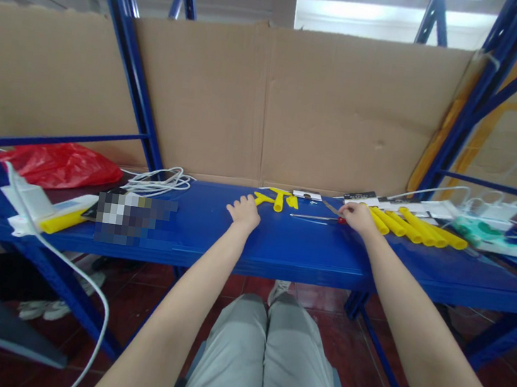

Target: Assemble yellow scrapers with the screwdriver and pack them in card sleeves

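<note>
My left hand rests on the blue table with its fingers spread, just left of a yellow piece. More yellow pieces lie to the right of it. My right hand is closed near a red-handled tool, and a thin blade-like item runs from its fingertips; what exactly it grips is too small to tell. A thin metal rod lies left of that hand. Several yellow tubes lie in a row to its right.
White cables and a red bag are at the left, by a yellow-and-white item. Power strips and a green item sit far right. Cardboard stands behind the blue table.
</note>
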Tool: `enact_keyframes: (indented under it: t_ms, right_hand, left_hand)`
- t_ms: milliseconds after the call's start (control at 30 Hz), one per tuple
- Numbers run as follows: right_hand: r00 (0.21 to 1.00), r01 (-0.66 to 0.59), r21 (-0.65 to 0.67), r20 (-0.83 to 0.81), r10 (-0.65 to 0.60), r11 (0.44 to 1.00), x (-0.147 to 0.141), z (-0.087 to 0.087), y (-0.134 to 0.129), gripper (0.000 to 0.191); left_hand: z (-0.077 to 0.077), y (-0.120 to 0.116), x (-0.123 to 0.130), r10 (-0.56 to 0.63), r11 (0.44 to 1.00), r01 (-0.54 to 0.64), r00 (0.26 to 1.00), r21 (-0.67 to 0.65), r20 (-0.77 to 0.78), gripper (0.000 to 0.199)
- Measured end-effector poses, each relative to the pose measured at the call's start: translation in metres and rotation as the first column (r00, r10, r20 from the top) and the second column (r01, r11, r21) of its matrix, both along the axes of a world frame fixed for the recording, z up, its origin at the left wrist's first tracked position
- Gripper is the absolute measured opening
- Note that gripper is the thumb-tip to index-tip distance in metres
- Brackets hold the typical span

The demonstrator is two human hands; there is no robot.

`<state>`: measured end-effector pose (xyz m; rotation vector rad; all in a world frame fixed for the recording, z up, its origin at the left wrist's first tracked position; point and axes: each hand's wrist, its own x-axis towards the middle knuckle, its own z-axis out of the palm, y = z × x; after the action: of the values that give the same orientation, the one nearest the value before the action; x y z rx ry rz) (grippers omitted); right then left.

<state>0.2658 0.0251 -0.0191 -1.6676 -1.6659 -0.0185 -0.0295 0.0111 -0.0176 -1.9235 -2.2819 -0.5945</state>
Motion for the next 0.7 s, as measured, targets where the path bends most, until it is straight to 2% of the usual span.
enact_keyframes:
  t_ms: [133,200,267,367,433,700]
  right_hand:
    - [1.0,-0.009,0.002,-0.01,0.009,1.0,0.001,-0.001,0.002,0.026]
    - [1.0,-0.006,0.0,-0.014,0.006,1.0,0.002,-0.003,0.003,0.026]
    - [1.0,-0.011,0.006,-0.015,0.011,1.0,0.003,-0.004,0.005,0.026]
    - [0.999,-0.029,0.026,-0.017,0.03,0.999,0.005,-0.006,0.007,0.026]
    - [0.999,-0.036,0.037,-0.018,0.037,0.999,0.006,-0.007,0.008,0.026]
    - [1.0,-0.021,0.023,-0.014,0.021,1.0,0.003,-0.005,0.005,0.027]
  left_hand:
    - [0.0,-0.002,-0.004,0.085,0.995,-0.08,0.993,0.065,-0.082,0.04]
    - [-0.001,-0.001,-0.004,0.053,0.993,-0.038,0.989,0.109,-0.138,0.043]
    - [-0.001,0.002,-0.004,-0.014,0.996,0.029,0.985,0.086,-0.171,0.049]
    - [-0.002,0.008,-0.004,-0.08,0.997,0.079,0.986,-0.018,-0.145,0.051]
    - [-0.002,0.011,-0.005,-0.081,0.996,0.076,0.989,-0.046,-0.121,0.047]
    - [-0.004,0.011,-0.005,0.041,0.999,-0.04,0.996,0.022,-0.077,0.035]
